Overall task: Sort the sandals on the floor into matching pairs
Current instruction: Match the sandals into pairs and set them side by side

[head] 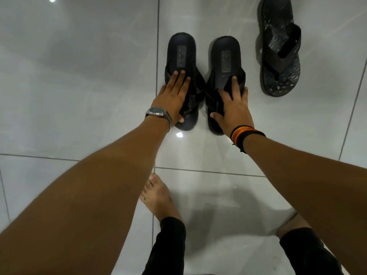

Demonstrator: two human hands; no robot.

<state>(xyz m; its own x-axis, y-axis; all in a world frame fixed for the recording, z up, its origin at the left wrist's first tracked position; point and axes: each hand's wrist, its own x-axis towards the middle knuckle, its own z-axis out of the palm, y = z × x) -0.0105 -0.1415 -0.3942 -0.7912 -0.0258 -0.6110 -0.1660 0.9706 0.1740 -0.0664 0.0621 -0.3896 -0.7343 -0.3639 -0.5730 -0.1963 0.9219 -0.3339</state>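
Two matching black slide sandals lie side by side on the white tiled floor, heels pointing away from me. My left hand (174, 96) rests flat over the straps of the left sandal (181, 54), thumb curled at its inner edge. My right hand (232, 107) grips the strap of the right sandal (225, 56), fingers over the top and thumb at its left side. A black flip-flop (280, 56) with a patterned sole lies alone to the right, apart from the pair.
Glossy white floor tiles (79, 76) with grey grout lines surround the sandals. My bare left foot (156, 197) stands below the pair, and my right foot (288, 227) shows at lower right.
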